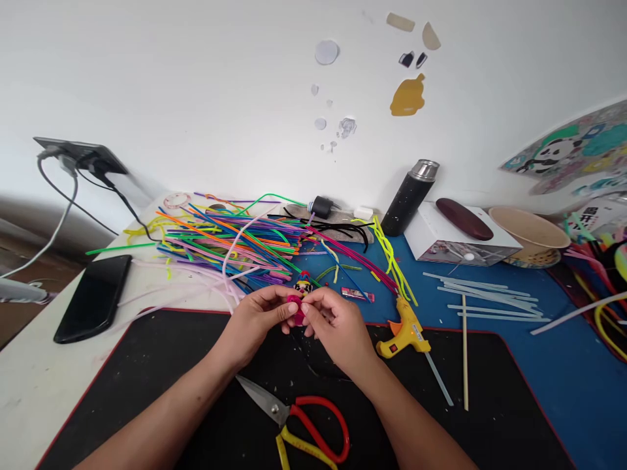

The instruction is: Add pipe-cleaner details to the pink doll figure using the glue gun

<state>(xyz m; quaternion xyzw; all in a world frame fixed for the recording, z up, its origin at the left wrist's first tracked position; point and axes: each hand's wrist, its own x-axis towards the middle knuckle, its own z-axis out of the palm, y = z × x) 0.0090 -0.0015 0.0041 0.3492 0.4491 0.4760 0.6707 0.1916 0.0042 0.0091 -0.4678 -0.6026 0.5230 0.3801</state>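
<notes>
Between both hands, above the far edge of the black mat (206, 378), is a small pipe-cleaner doll (304, 285) with a dark-and-yellow face, a blue-and-red top and a magenta body. My left hand (262, 318) pinches the magenta part from the left, thumb on its front. From the right, my right hand (336, 320) pinches the same part between thumb and forefinger. The fingers hide some of the doll. Nearer to me lie scissors (294, 418) with red and yellow handles, blades pointing up-left. A yellow hot glue gun (404, 333) rests right of my right hand.
A pile of coloured pipe cleaners (230, 241) spreads behind my hands. A phone (93, 297) lies at left. Clear glue sticks (490, 297) and a wooden stick (465, 359) are at right. Behind them stand a black flask (409, 199), a white box (441, 238) and a bowl (529, 228).
</notes>
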